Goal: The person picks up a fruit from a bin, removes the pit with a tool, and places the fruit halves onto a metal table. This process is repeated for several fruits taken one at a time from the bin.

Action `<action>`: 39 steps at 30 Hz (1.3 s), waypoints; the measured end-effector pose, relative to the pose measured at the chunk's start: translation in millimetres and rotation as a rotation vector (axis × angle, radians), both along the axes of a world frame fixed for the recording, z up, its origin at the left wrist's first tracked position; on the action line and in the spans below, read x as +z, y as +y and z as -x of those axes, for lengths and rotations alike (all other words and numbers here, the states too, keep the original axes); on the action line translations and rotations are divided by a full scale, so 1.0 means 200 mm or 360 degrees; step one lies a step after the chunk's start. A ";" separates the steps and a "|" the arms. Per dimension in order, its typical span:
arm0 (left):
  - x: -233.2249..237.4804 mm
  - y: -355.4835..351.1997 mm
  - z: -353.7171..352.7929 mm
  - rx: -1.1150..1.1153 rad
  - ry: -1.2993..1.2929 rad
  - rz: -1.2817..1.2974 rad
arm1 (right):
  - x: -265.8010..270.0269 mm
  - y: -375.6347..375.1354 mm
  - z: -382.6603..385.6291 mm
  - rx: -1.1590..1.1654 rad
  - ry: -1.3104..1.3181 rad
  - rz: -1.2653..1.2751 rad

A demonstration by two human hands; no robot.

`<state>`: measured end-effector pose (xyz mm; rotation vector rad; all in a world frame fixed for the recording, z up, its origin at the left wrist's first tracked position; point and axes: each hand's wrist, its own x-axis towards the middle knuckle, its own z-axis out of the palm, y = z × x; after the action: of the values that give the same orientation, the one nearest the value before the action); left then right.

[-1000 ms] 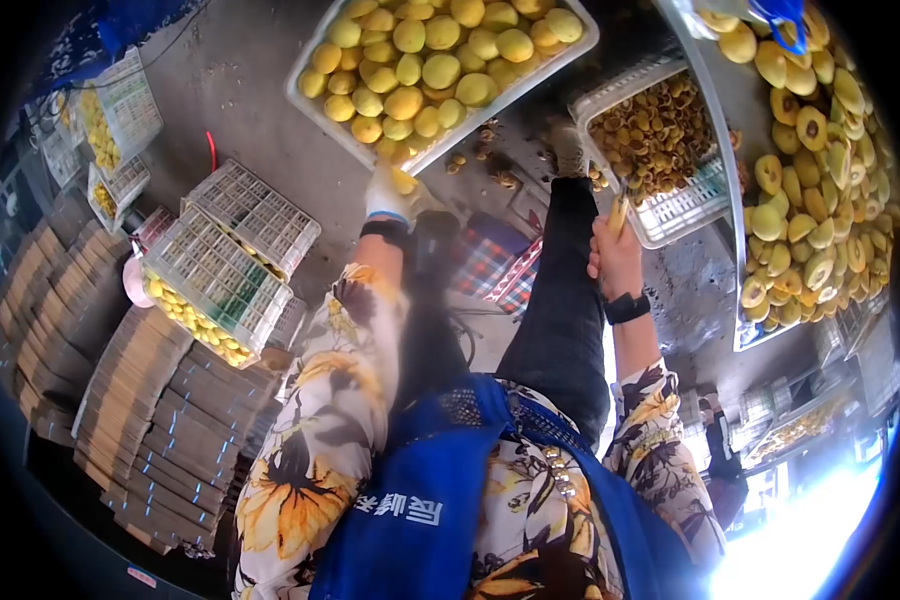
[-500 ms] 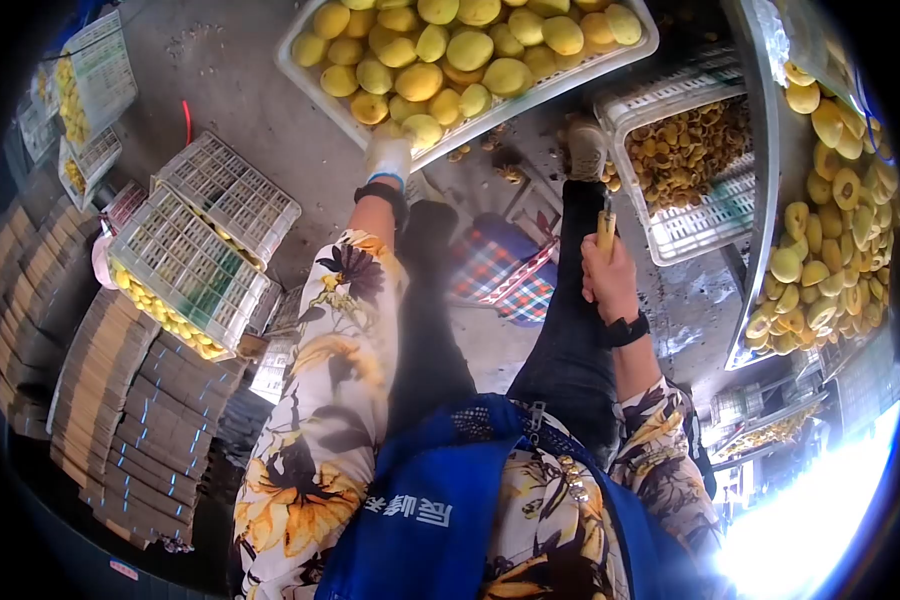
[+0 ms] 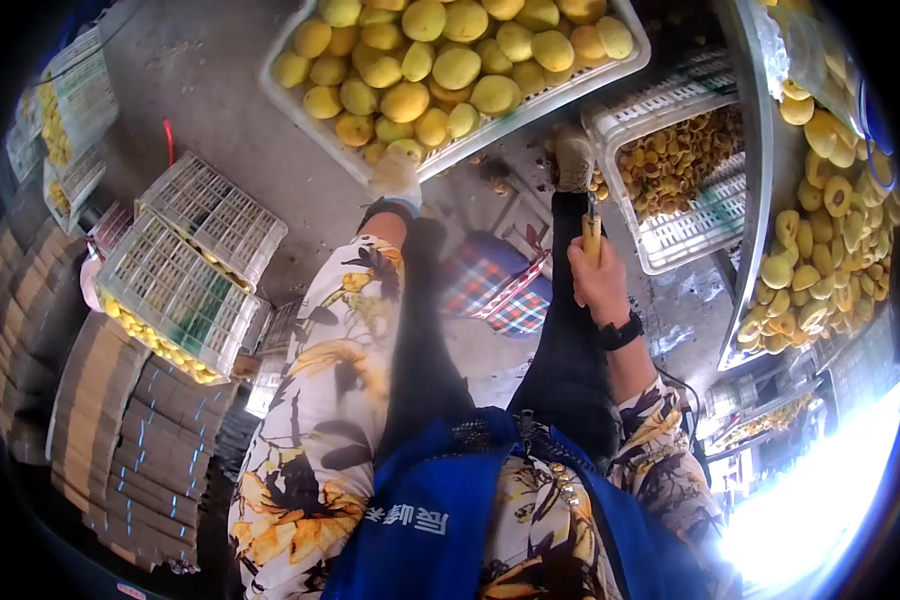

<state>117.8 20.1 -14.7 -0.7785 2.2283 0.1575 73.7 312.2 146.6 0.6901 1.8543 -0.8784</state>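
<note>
My left hand [image 3: 396,178], in a pale glove, is at the near corner of a white crate [image 3: 345,152] full of yellow-green fruit [image 3: 456,68]. Its fingers are blurred against a fruit at the rim, and whether they grip it cannot be made out. My right hand [image 3: 598,284] is bare and wrapped round the yellow handle of a tool [image 3: 592,240]. A thin metal end of the tool points away from me, above my dark trouser leg and near my shoe.
A crate [image 3: 650,240] of small brown pieces stands right of my shoe. Farther right, a metal-edged tray [image 3: 756,200] holds halved fruit [image 3: 820,240]. At left are stacked plastic crates [image 3: 185,290] and flattened cardboard [image 3: 150,450]. Plaid cloth [image 3: 500,285] lies between my legs.
The whole view has shifted a little. My left hand has drawn back slightly from the fruit toward my body. My right hand still holds the tool, now slightly farther left in view.
</note>
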 end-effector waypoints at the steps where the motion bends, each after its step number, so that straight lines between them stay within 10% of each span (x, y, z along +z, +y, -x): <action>1: -0.01 0.03 0.00 0.0009 0.0014 0.0030 | 0.00 0.00 0.00 -0.0015 0.0049 -0.0004; 8: -0.21 -0.04 -0.14 -0.0669 0.0142 -0.0316 | 0.13 0.06 0.12 0.0036 0.0527 -0.0338; 9: -0.18 0.01 -0.10 0.0159 -0.0008 -0.0066 | 0.16 0.14 0.15 0.0013 0.0656 -0.0455; 12: 0.10 0.05 0.01 0.0272 0.0114 -0.0199 | 0.22 0.37 0.33 -0.0001 0.1001 -0.0718; 16: -0.36 -0.16 -0.51 0.0681 0.0558 -0.0889 | 0.25 0.75 0.63 0.0381 0.1398 -0.1226; 19: -0.22 -0.15 -0.55 0.0614 0.0612 -0.1057 | 0.14 0.99 0.72 0.0588 0.1093 -0.1327; 22: 0.66 0.17 -0.01 0.1588 -0.0209 -0.1112 | -0.14 1.35 0.70 0.1269 0.0950 -0.1358; 24: 0.82 0.15 -0.08 0.1308 -0.0021 -0.1244 | -0.15 1.32 0.68 0.1623 0.0920 -0.1376; 26: 0.82 0.09 -0.21 0.1342 -0.0029 -0.0860 | -0.08 1.21 0.68 0.0957 0.0778 -0.1472; 27: 0.67 -0.01 -0.43 0.0951 0.0105 -0.0808 | 0.01 1.11 0.69 0.0976 0.0915 -0.1406; 33: 1.03 -0.17 -0.56 0.1395 -0.0038 -0.0558 | 0.22 0.97 0.38 0.1005 0.1271 -0.0943; 39: 1.07 -0.43 -1.01 0.1128 0.0144 -0.0450 | 0.33 0.82 -0.07 0.0922 0.0958 -0.0514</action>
<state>320.8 -66.7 199.5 -1.3818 1.8574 0.8398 86.9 475.6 211.8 0.0297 2.5831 -0.4209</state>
